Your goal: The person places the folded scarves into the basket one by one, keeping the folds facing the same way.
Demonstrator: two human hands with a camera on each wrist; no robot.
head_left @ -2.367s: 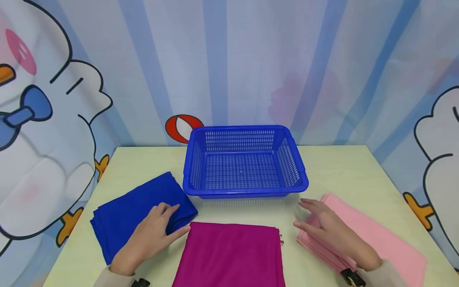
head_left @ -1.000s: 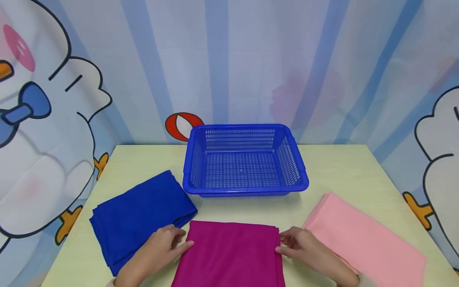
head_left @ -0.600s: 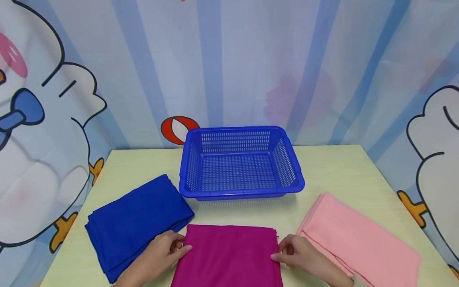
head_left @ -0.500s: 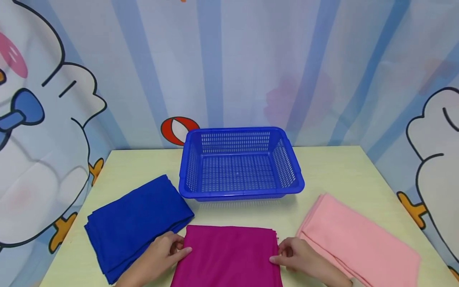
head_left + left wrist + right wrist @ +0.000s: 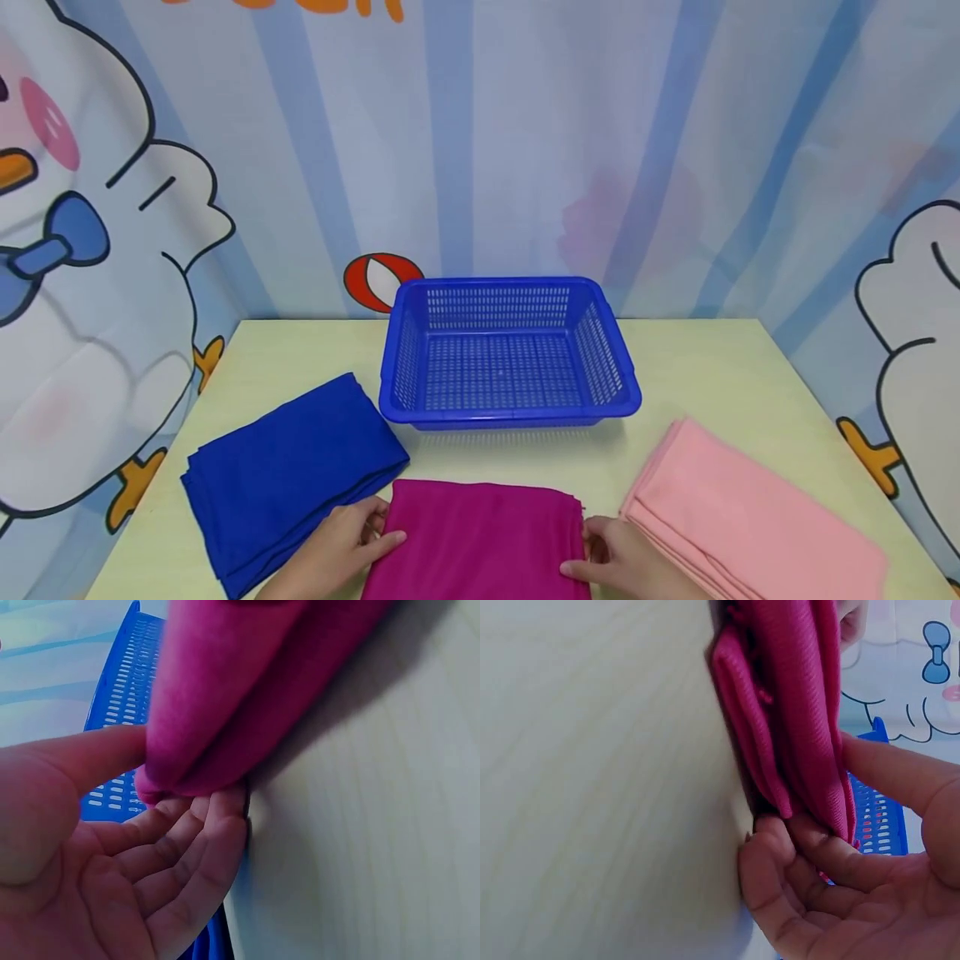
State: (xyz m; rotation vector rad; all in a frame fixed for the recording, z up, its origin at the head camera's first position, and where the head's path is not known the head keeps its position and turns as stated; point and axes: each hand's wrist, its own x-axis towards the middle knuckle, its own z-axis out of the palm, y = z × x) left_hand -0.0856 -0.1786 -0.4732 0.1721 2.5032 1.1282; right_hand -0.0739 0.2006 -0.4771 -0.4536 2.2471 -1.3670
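Note:
A folded magenta cloth (image 5: 480, 542) lies at the front middle of the table, its near part cut off by the frame. My left hand (image 5: 337, 546) grips its left edge, thumb on top. In the left wrist view that hand's fingers (image 5: 180, 862) tuck beneath the rounded fold. The right edge is pinched by my right hand (image 5: 626, 562). Several loose layers of the magenta cloth (image 5: 802, 712) show in the right wrist view, with curled fingers (image 5: 769, 877) under them and the thumb pressing the top.
Behind the magenta cloth stands a blue plastic basket (image 5: 510, 414) with nothing in it. A folded blue cloth (image 5: 292, 467) lies at left, close to my left hand. At right is a folded pink cloth (image 5: 757, 517). A cartoon-printed curtain (image 5: 517, 150) borders the table (image 5: 690, 358).
Both hands came from above the blue and pink cloths to the magenta cloth's side edges and took hold. Its far right corner now looks slightly bent. The head view has shifted a little.

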